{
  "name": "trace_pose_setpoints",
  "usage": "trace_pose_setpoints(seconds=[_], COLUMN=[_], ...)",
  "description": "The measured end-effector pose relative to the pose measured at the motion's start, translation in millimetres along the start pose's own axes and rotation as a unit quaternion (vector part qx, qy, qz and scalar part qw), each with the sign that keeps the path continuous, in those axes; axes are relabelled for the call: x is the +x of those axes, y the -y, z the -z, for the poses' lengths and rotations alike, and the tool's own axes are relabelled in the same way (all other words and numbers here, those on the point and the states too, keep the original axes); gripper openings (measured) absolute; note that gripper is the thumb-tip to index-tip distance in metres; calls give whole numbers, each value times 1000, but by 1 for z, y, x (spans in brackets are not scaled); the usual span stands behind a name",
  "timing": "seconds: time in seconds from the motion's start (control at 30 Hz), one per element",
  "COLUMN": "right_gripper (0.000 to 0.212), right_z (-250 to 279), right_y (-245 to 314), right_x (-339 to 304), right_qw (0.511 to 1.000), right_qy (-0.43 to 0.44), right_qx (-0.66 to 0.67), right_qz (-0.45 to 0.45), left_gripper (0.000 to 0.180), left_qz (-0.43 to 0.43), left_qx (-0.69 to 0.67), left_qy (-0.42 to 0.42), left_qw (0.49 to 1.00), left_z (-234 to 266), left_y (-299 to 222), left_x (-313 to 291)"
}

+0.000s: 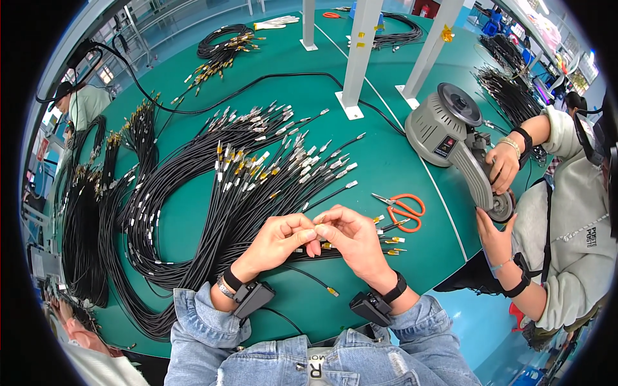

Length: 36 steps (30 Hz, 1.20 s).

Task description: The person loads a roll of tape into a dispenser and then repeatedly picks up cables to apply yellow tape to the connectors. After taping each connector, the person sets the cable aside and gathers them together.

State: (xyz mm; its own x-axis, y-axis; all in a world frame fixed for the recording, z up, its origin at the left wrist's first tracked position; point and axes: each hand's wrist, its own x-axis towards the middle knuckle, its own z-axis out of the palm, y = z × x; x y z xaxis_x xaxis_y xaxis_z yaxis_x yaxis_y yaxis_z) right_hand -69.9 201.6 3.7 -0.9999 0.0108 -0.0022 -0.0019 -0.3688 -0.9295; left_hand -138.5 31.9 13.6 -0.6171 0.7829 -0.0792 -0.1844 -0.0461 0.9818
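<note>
My left hand (275,239) and my right hand (353,239) meet at the fingertips over the table's near middle. Both are closed in a pinch, and whatever is between the fingers is too small or hidden to make out. Under and beyond them lies a big bundle of black cables (222,222), its ends fanned out with white and yellow connectors (257,164). More cable ends stick out just right of my right hand. A single cable with a yellow-tipped connector (332,291) lies nearer to me, below the hands. Orange-handled scissors (405,212) rest to the right, apart from my right hand.
Further cable bundles (87,244) hang at the left edge of the green table (380,283). At right a co-worker's hands (503,167) touch a grey machine (441,122). Metal posts (360,58) rise beyond, near a thick black cord (277,75) and white gloves (277,23).
</note>
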Motion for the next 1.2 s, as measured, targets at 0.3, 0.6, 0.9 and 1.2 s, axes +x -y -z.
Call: trace_pose_setpoints(seconds=[0.3, 0.6, 0.9, 1.2], right_gripper=[11, 12, 16, 19], right_z=[1, -4, -1, 5], right_y=[-3, 3, 0, 0], right_x=[0, -2, -2, 0], right_qw=[1000, 995, 991, 995], right_qy=[-2, 39, -29, 4], right_qx=[-8, 94, -117, -68], right_qz=[5, -8, 57, 78], left_gripper=[18, 18, 19, 15], left_qz=[28, 26, 1, -9], left_qx=[-34, 23, 40, 38], left_qy=[24, -13, -29, -23], left_qw=[999, 999, 999, 999], left_z=[5, -2, -4, 4], left_y=[-1, -1, 7, 11], left_x=[-2, 1, -1, -3])
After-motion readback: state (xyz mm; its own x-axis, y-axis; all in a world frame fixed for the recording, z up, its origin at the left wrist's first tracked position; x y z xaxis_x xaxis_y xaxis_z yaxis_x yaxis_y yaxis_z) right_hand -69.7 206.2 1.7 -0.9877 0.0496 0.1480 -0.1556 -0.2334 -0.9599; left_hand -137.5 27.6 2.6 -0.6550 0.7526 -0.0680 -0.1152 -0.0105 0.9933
